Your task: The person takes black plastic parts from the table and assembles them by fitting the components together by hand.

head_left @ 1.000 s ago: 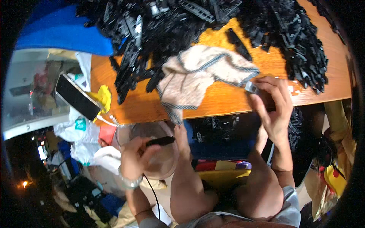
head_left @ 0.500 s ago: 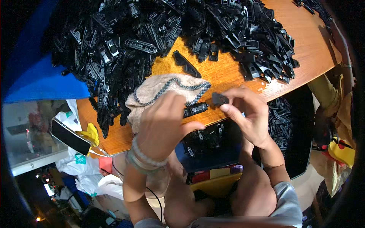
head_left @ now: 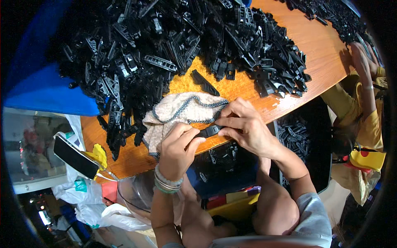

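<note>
A small black plastic car-shaped piece (head_left: 208, 132) lies between my two hands at the near edge of the wooden table (head_left: 264, 109). My left hand (head_left: 177, 146) is closed, with its thumb and fingers on the piece's left end. Over its right end, my right hand (head_left: 248, 128) pinches with thumb and forefinger. Whether a second small part sits under the right fingertips is hidden. Just behind the hands is a crumpled pale cloth (head_left: 175, 111) with a dark checked border. A flat black wedge-shaped part (head_left: 204, 83) rests beyond the cloth.
A large heap of black plastic parts (head_left: 165, 41) covers the table's far side. Below the edge stand bins of black parts (head_left: 293, 136). A phone (head_left: 75, 157) is propped at the left. At the far right, another person's arm (head_left: 364, 70) reaches to a second heap (head_left: 331, 16).
My right hand has brought its small dark piece leftward to the car-shaped piece. My left hand has come down from above the cloth and closed on the piece's left end.
</note>
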{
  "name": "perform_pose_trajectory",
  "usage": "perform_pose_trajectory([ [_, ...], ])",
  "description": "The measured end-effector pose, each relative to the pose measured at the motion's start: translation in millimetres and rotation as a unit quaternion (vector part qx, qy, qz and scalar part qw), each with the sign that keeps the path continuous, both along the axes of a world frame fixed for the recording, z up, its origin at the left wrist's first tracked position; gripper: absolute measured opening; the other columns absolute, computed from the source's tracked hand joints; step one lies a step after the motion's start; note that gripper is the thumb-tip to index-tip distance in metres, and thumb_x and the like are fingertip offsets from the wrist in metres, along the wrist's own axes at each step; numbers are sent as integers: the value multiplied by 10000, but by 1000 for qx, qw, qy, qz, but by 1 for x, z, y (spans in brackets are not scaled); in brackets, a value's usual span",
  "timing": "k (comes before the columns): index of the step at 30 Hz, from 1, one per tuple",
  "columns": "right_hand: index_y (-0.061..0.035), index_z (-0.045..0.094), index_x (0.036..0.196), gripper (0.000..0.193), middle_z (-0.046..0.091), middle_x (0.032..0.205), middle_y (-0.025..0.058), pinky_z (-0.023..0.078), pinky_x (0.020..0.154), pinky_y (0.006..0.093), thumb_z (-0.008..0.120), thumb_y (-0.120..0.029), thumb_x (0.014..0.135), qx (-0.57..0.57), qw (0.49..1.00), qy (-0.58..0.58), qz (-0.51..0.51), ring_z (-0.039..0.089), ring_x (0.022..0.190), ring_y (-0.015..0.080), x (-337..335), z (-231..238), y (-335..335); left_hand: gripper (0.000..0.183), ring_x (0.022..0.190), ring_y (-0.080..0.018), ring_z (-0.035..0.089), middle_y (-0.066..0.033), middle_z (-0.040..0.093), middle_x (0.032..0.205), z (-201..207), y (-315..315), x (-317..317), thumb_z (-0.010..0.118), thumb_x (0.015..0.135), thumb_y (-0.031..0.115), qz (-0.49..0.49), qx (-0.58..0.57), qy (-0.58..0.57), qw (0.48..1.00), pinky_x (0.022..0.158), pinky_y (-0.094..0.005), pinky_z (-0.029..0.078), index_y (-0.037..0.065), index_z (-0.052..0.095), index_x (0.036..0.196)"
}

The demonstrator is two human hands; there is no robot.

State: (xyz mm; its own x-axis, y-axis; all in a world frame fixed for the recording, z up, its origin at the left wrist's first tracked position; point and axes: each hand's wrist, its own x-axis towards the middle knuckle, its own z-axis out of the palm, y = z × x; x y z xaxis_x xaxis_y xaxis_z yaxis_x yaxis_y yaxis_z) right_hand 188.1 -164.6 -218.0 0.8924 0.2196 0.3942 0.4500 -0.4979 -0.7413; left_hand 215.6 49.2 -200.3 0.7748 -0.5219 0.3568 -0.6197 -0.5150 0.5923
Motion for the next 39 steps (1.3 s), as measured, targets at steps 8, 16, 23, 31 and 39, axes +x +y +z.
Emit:
perform_pose_trajectory([
  [8,-42,678,966,236,604,923,79,441,832,381,741,-178,784,-9,997,2,71,561,932,276,-17,13,-10,270,731,-236,632,-129,621,884,11,-13,47,750,742,-3,-22,-6,-86,996,625,-320,507,-18,678,1002],
  [16,-57,674,875,146,544,901,88,391,795,350,583,-88,764,-296,925,-150,-185,494,907,252,68,7,-44,306,881,-337,625,-183,602,1031,20,-53,85,664,775,-62,-109,90,-214,966,747,-400,527,-28,622,1076],
  [23,-48,649,862,111,568,1029,97,395,824,357,597,-70,767,-235,946,-165,-147,493,978,261,54,14,-44,322,899,-324,647,-222,611,1109,12,-16,27,651,780,-62,-82,30,-351,932,751,-381,562,-62,600,1099],
  [31,-7,571,1026,232,588,956,145,469,814,372,628,33,804,56,995,-44,-74,575,904,326,13,15,-21,295,917,-334,647,-195,629,1076,6,17,-14,718,745,43,-32,37,-293,955,738,-384,553,73,644,1029],
  [39,10,496,1300,341,619,1069,110,494,763,268,455,-52,967,199,972,90,-88,599,845,154,-20,9,-28,410,757,-130,618,-31,604,905,-26,155,-132,620,826,-79,383,-193,194,882,686,-257,522,17,556,1220],
])
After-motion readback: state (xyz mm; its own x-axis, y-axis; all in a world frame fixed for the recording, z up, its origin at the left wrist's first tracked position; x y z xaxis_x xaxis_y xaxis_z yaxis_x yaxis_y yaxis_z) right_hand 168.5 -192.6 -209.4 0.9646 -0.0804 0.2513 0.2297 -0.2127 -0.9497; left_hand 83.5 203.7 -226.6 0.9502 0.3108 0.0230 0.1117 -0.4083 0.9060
